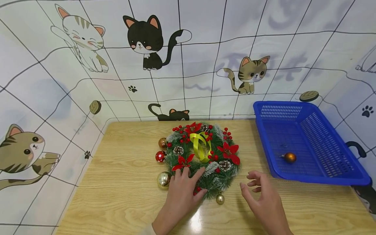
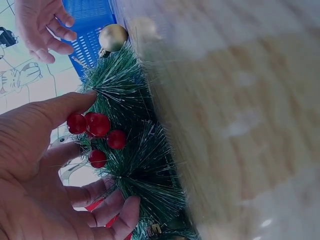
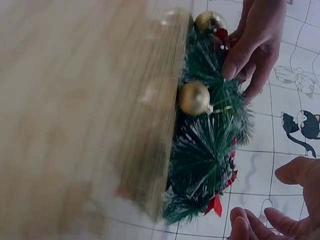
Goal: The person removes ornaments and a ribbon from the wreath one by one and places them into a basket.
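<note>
A green Christmas wreath (image 1: pixel 218 182) lies on the table, set with red poinsettias (image 1: pixel 230 152), pinecones (image 1: pixel 225 165) and red berries (image 2: pixel 98 125). My left hand (image 1: pixel 182 191) rests on its near left part, fingers spread, with the thumb by a berry cluster. A small matte gold ball (image 3: pixel 194 98) hangs at the wreath's near edge. Along the left side sit a shiny gold ball (image 1: pixel 163 180), a red dotted ball (image 1: pixel 160 156) and a copper ball (image 1: pixel 162 142). Apart from the wreath, my right hand (image 1: pixel 264 197) hovers to its right, loosely bent and holding nothing.
At the right stands a blue plastic basket (image 1: pixel 318 180) with one copper ball (image 1: pixel 290 157) inside. Yellow ribbon (image 1: pixel 194 138) loops up in the wreath's middle. Behind the wooden table (image 1: pixel 123 173) is a wall covering (image 1: pixel 199 62) printed with cats.
</note>
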A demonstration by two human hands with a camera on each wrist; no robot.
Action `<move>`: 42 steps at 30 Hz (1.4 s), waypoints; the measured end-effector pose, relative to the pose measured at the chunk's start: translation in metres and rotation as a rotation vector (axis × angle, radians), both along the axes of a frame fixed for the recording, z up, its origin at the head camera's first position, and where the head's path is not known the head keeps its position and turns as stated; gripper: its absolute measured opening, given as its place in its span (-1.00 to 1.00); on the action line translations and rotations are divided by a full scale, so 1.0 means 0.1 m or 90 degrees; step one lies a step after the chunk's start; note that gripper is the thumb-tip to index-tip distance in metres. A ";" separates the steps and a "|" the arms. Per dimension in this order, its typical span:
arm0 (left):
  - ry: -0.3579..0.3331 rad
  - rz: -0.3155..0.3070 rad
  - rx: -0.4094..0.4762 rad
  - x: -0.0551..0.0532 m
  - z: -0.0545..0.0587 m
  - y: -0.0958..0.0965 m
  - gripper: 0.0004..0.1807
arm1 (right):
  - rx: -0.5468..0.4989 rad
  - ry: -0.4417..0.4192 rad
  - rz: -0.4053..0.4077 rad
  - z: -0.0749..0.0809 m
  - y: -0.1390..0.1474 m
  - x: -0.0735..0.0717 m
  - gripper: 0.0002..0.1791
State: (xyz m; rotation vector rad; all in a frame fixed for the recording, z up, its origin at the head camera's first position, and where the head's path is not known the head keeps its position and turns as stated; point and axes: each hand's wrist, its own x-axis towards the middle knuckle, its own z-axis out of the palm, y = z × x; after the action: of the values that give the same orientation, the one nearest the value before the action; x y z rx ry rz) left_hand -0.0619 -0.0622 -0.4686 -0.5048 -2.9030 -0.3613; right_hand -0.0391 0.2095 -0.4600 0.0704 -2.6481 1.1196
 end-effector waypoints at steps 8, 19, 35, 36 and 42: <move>-0.006 0.008 0.001 0.02 0.01 0.05 -0.20 | 0.010 -0.012 0.017 -0.06 -0.11 0.04 -0.52; -0.002 0.028 -0.011 0.02 -0.01 0.15 -0.20 | -0.009 -0.025 0.042 -0.15 -0.19 0.02 -0.49; -0.005 0.059 -0.010 0.04 0.01 0.26 -0.21 | 0.000 -0.050 0.062 -0.24 -0.27 0.04 -0.48; -0.003 0.062 -0.011 0.04 0.01 0.27 -0.21 | 0.003 -0.047 0.062 -0.24 -0.28 0.04 -0.49; 0.007 0.070 -0.020 0.02 0.02 0.29 -0.20 | 0.018 -0.039 0.073 -0.27 -0.29 0.02 -0.50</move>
State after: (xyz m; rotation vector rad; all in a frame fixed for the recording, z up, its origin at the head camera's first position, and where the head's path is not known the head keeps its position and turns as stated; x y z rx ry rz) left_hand -0.0596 -0.0335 -0.4666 -0.3494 -2.9149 -0.2963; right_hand -0.0372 0.1804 -0.4870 0.1997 -2.7445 1.1367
